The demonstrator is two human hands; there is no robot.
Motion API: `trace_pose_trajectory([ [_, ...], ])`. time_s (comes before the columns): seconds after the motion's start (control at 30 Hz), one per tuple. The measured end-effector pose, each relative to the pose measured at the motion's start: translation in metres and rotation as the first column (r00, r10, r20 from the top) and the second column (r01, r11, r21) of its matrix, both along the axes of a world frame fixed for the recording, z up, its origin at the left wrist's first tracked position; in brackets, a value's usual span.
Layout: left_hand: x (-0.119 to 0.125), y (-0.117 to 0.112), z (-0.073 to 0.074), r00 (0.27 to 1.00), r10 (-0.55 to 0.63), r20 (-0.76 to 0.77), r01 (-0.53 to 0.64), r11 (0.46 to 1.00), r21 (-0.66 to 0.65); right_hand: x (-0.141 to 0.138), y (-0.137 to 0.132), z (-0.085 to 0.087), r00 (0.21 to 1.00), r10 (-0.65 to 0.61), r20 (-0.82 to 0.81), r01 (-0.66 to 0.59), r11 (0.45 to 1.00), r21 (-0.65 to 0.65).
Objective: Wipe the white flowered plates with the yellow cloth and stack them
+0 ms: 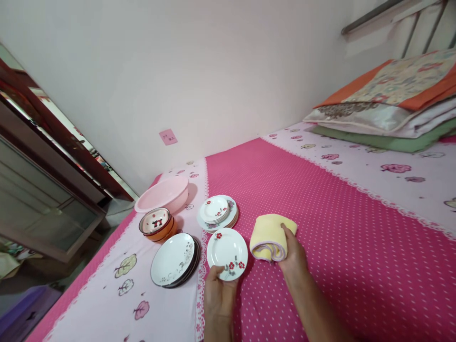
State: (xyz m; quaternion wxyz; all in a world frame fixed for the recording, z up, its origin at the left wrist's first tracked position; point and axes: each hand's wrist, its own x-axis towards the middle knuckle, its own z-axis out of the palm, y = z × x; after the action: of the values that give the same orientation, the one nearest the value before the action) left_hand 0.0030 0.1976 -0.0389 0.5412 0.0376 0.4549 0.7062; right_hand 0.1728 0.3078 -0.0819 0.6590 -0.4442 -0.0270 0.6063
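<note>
My left hand grips the lower edge of a small white plate with red flowers, tilted so its face shows. In my right hand is a folded yellow cloth with a pale purple edge, the thumb on top and the other fingers hidden beneath. Cloth and plate are a small gap apart. Just beyond the held plate, a few matching small plates lie on a stack of larger plates. Left of my left hand is a stack of dark-edged white plates.
Nested orange bowls stand beside a pink basin near the wall. Everything rests on a bed with a pink dotted sheet. Folded bedding is piled at far right. A purple box sits beyond the bed's left edge.
</note>
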Motion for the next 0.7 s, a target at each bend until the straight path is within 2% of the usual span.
trace_pose_trajectory([
  [0.17, -0.007, -0.002, 0.007, 0.986, -0.101, 0.130, 0.083, 0.987, 0.139, 0.007, -0.006, 0.019, 0.994, 0.024, -0.110, -0.027, 0.999, -0.027],
  [0.3, -0.007, -0.003, 0.003, 0.965, -0.174, 0.199, 0.121, 0.960, 0.252, 0.007, -0.011, 0.029, 0.991, 0.027, -0.132, -0.027, 1.000, 0.001],
  [0.43, -0.002, -0.002, -0.007, 0.924, -0.273, 0.268, 0.139, 0.891, 0.431, 0.007, -0.018, 0.027, 0.997, -0.006, -0.079, 0.004, 1.000, -0.029],
  [0.53, 0.000, -0.003, -0.009, 0.867, -0.345, 0.360, 0.128, 0.852, 0.508, 0.008, -0.022, 0.022, 0.999, 0.001, -0.040, -0.001, 1.000, -0.001],
  [0.6, 0.000, -0.004, -0.006, 0.848, -0.349, 0.398, 0.103, 0.846, 0.523, 0.008, -0.023, 0.018, 0.999, 0.023, -0.031, -0.022, 1.000, 0.017],
  [0.7, 0.000, -0.007, -0.002, 0.851, -0.304, 0.429, 0.067, 0.872, 0.484, 0.007, -0.022, 0.016, 0.998, 0.052, -0.024, -0.051, 0.999, 0.006],
])
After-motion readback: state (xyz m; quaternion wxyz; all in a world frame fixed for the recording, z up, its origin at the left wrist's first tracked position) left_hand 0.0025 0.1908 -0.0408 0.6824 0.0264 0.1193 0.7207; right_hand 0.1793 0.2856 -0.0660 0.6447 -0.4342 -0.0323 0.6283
